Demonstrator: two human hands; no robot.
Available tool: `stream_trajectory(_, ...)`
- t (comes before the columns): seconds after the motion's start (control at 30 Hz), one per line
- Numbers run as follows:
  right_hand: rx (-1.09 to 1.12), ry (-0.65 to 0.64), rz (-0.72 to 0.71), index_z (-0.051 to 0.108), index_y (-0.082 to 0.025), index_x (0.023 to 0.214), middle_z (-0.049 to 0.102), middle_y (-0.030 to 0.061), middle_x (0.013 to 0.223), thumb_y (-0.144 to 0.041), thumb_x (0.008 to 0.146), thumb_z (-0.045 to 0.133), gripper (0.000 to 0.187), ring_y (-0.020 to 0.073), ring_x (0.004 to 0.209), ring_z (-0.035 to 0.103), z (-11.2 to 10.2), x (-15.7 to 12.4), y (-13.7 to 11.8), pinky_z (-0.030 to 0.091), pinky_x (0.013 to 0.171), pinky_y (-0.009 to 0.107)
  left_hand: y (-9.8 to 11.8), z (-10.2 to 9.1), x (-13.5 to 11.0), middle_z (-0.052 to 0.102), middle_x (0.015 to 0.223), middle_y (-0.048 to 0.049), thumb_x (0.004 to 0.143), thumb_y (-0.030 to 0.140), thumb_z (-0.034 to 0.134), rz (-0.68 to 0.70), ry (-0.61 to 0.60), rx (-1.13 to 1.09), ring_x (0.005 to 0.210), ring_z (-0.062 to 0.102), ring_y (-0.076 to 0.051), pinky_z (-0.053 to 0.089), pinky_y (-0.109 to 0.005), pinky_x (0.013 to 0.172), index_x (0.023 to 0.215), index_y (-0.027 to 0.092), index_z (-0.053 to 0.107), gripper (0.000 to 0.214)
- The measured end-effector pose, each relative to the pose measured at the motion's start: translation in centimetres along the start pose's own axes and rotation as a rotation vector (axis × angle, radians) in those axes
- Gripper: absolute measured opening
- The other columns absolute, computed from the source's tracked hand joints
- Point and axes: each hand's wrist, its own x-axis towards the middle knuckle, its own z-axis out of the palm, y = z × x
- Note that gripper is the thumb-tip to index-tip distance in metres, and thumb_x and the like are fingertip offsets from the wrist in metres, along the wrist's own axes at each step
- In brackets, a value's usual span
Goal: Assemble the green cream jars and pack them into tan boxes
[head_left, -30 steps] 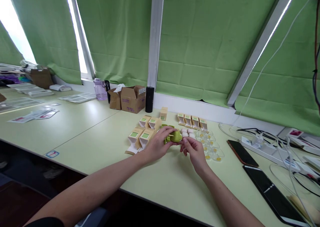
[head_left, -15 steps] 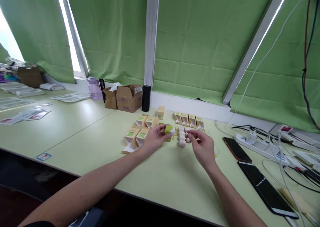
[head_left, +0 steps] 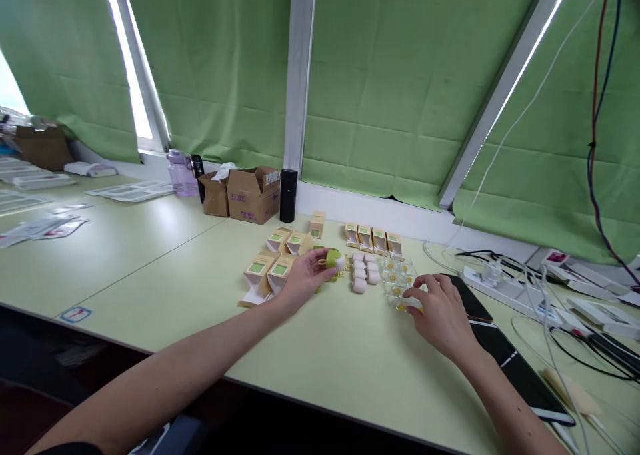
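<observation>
My left hand (head_left: pixel 303 279) is closed around a small green holder (head_left: pixel 331 258) with a white end and a thin loop; its exact kind is unclear. Under and beside it lie more green pieces, partly covered by the fingers. Just right of it, pale pink rounded blocks (head_left: pixel 359 285) stand in two rows. My right hand (head_left: pixel 443 315) reaches over several clear plastic domed pieces (head_left: pixel 394 277) with yellow centres. Its thumb and forefinger are apart at the nearest clear piece, with nothing seen lifted between them.
Opened small cartons (head_left: pixel 257 271) stand left of my left hand, and a row of similar cartons (head_left: pixel 365 236) is behind. Farther back are a cardboard box (head_left: pixel 253 198), a black cylinder (head_left: pixel 289 196) and a purple bottle (head_left: pixel 181 175). Phones (head_left: pixel 520 375), a power strip (head_left: pixel 485 288) and cables lie right.
My right hand has moved right, from the pink blocks to the clear domed pieces, uncovering both. My left hand keeps the green holder in nearly the same place. The view has shifted slightly.
</observation>
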Motion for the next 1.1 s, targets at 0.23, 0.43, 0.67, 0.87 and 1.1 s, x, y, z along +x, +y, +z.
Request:
stream_trajectory(0.23, 0.145, -0.027, 0.065, 0.072, -0.027, 0.079, 0.072, 0.0119, 0.108, -0.019, 0.089, 0.066, 0.014, 0.0368, 0.111, 0.058, -0.6, 0.5, -0.6, 0.05, 0.091, 0.055, -0.5, -0.2, 0.3, 0.079, 0.116, -0.0122, 0.071, 0.032, 0.098, -0.004, 0.024, -0.012, 0.107, 0.077, -0.025, 0.062, -0.041, 0.098, 0.121, 0.015, 0.07, 0.059)
stream_trajectory(0.43, 1.099, -0.168, 0.349, 0.061, -0.024, 0.087, 0.076, 0.0113, 0.105, -0.053, 0.093, 0.07, 0.031, 0.0302, 0.106, 0.071, -2.9, 3.6, -2.9, 0.059, 0.089, 0.046, -0.4, -0.3, 0.3, 0.079, 0.118, -0.0128, 0.072, 0.032, 0.098, -0.001, 0.04, -0.035, 0.106, 0.077, -0.024, 0.061, -0.04, 0.099, 0.121, 0.014, 0.072, 0.059)
stream_trajectory(0.67, 1.621, -0.131, 0.301, 0.065, -0.024, 0.096, 0.078, 0.0114, 0.109, -0.049, 0.092, 0.068, 0.025, 0.0331, 0.107, 0.076, -2.2, 8.3, -6.0, 0.062, 0.09, 0.061, -0.3, -0.6, 0.5, 0.08, 0.114, -0.011, 0.072, 0.036, 0.098, -0.009, 0.069, -0.045, 0.104, 0.077, -0.023, 0.062, -0.037, 0.095, 0.121, 0.016, 0.072, 0.058)
stream_trajectory(0.87, 1.892, -0.077, 0.412, 0.069, -0.026, 0.12, 0.079, 0.012, 0.119, -0.042, 0.091, 0.062, 0.034, 0.0342, 0.106, 0.078, 1.4, 8.6, -8.3, 0.062, 0.08, 0.053, -0.5, -0.8, 0.6, 0.079, 0.115, -0.0106, 0.067, 0.039, 0.101, -0.012, 0.103, -0.066, 0.104, 0.076, -0.022, 0.06, -0.035, 0.097, 0.121, 0.016, 0.073, 0.065)
stream_trajectory(1.1, 2.208, -0.099, 0.62, 0.074, -0.028, 0.111, 0.08, 0.0061, 0.111, -0.038, 0.082, 0.083, 0.032, 0.0217, 0.089, 0.073, 2.4, 7.1, -10.6, 0.058, 0.068, 0.034, 0.0, -0.4, 0.1, 0.08, 0.115, -0.0115, 0.069, 0.038, 0.1, -0.003, 0.087, -0.078, 0.104, 0.076, -0.023, 0.06, -0.036, 0.095, 0.121, 0.016, 0.074, 0.062)
